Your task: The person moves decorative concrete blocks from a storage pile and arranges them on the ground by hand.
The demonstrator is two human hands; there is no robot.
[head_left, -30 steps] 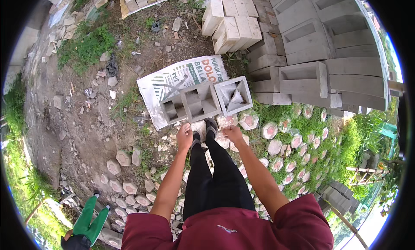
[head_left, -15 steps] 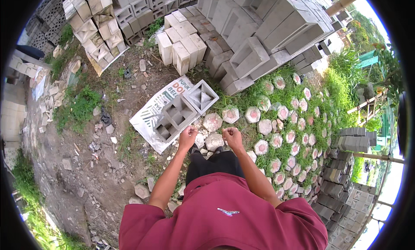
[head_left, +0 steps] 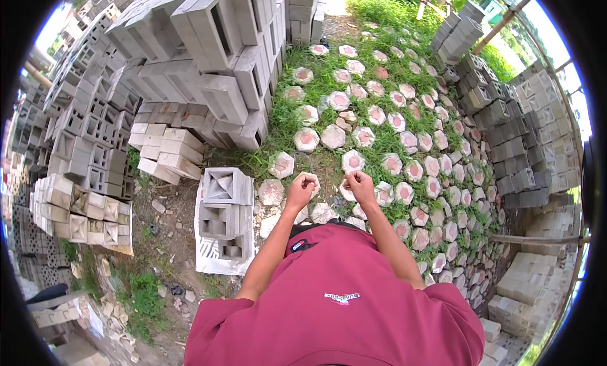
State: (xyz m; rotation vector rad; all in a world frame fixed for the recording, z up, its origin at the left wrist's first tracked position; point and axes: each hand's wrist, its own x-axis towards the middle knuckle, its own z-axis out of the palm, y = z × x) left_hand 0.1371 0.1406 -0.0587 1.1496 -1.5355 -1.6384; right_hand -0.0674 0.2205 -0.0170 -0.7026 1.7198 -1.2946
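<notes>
Left hand (head_left: pixel 301 187): curled into a loose fist, holding nothing, raised in front of the red shirt (head_left: pixel 335 290)
Right hand (head_left: pixel 360 184): fingers curled in too, empty, near the left
Decorative blocks (head_left: pixel 224 213): 3 grey pieces on a white sack (head_left: pixel 212 260), just left of the left arm, untouched
Ground ahead: hexagonal pavers (head_left: pixel 373 138) in grass

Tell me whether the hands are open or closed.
Both closed: left hand and right hand have fingers curled in. Cannot tell whether they hold anything.
</notes>
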